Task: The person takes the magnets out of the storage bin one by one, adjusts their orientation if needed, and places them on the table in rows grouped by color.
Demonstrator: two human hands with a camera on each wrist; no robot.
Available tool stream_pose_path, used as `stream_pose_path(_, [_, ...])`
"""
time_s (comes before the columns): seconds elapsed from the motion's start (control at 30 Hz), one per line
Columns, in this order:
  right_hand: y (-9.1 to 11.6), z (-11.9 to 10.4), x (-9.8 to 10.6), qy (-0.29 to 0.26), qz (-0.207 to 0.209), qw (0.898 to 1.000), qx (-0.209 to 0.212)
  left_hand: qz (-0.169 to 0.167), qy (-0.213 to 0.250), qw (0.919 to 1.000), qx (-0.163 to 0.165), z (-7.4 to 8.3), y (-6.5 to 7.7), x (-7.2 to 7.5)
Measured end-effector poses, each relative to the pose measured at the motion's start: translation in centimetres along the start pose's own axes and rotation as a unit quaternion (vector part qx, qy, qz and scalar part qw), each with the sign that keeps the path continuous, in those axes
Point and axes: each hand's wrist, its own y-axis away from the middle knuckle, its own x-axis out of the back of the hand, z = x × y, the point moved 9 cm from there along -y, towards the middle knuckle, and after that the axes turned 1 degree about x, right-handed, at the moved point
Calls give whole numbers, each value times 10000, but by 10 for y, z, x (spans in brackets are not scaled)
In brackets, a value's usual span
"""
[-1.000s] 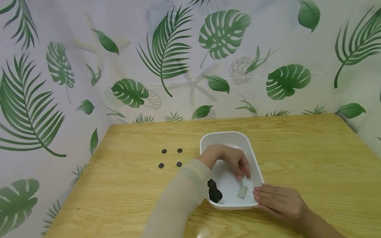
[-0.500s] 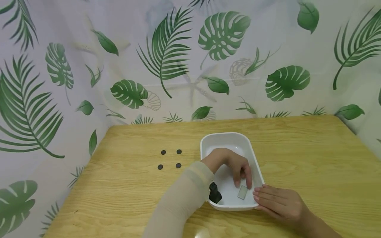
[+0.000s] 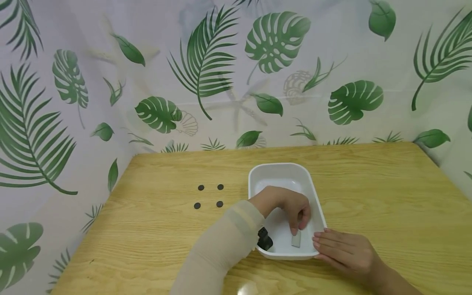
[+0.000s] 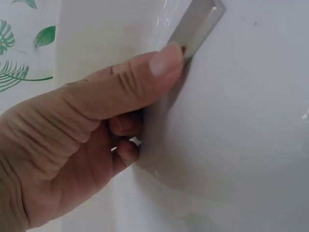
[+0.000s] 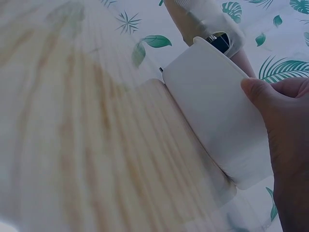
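Observation:
My left hand (image 3: 295,207) reaches down into a white plastic tray (image 3: 313,192). Between its thumb and fingers it pinches one end of a small flat grey rectangular block (image 3: 296,239). The left wrist view shows the block (image 4: 195,26) tilted, its shiny edge poking out past the thumb, the rest hidden by the hand. At the tray's near right corner, my right hand (image 3: 346,250) holds the rim, and in the right wrist view its thumb lies against the edge of the tray (image 5: 217,111).
Several small black discs (image 3: 219,204) lie on the wooden table (image 3: 147,229) left of the tray. A black device (image 3: 264,239) sits by the left wrist, over the tray's near left corner. Behind the table hangs a leaf-patterned cloth (image 3: 221,135).
My left hand has moved nearer within the tray to the grey block and taken hold of it; the block has turned and shifted slightly left. The right hand stays at the corner.

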Motion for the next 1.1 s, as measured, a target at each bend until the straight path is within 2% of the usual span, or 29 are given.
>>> stream_pose_path(0.13, [0, 0, -1, 30, -2, 10000, 1, 143, 93, 9998, -34, -4, 0, 3])
stream_pose_path(0.23, [-1, 0, -1, 22, 7, 10000, -28, 155, 245, 9994, -210, -6, 0, 5])
stream_pose_path(0.47, [-2, 3, -1, -43, -28, 9999, -159, -28, 1084, 9919, -667, -8, 3, 6])
stream_pose_path(0.6, [-2, 4, -1, -65, -58, 9997, -224, 129, 1107, 9923, -541, -11, 4, 9])
stream_pose_path(0.83, [0, 6, -1, -211, -17, 9993, -309, 359, 877, 9952, -225, -13, 5, 13])
stream_pose_path(1.1, [3, 4, -1, -136, -15, 9996, -256, 386, 700, 9965, -246, -15, 1, 12])
